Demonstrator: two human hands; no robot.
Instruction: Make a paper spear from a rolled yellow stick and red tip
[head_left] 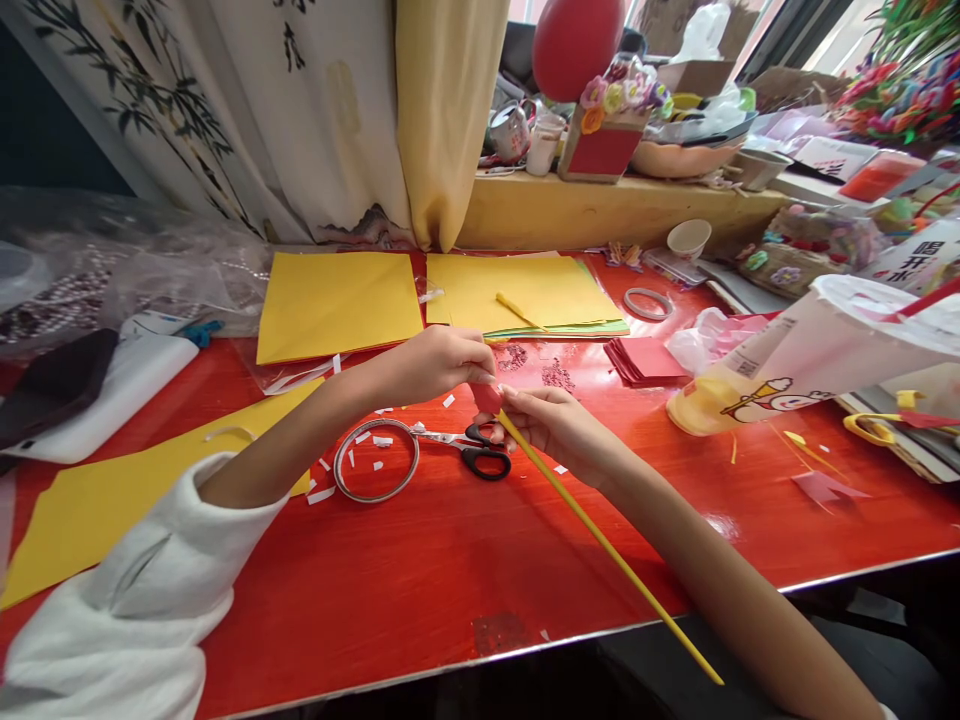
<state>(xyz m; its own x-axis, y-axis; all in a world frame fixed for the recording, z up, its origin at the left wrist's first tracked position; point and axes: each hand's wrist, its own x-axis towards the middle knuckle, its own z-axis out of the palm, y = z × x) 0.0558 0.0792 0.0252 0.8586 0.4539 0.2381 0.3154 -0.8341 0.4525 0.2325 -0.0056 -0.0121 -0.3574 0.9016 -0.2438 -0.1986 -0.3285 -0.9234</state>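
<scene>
A long thin yellow paper stick point(611, 552) slants from my hands down past the table's front edge. My right hand point(551, 428) pinches it near its upper end. Closed around a small red paper piece point(487, 398) at that end is my left hand point(442, 362), its fingertips meeting those of the right. Just below lie scissors point(486, 462) with black handles, their blades reaching a roll of tape point(377, 460). White paper scraps point(382, 441) are scattered in and around the roll. The inner fingers of both hands are partly hidden.
Yellow paper sheets point(337, 300) lie at the back, with another stack point(517, 285) beside them. Red paper squares point(646, 360) rest at right. A large drink cup point(810, 350) leans there. More yellow paper point(150, 490) lies left, near a white device point(112, 400). Cluttered sill point(525, 210) behind.
</scene>
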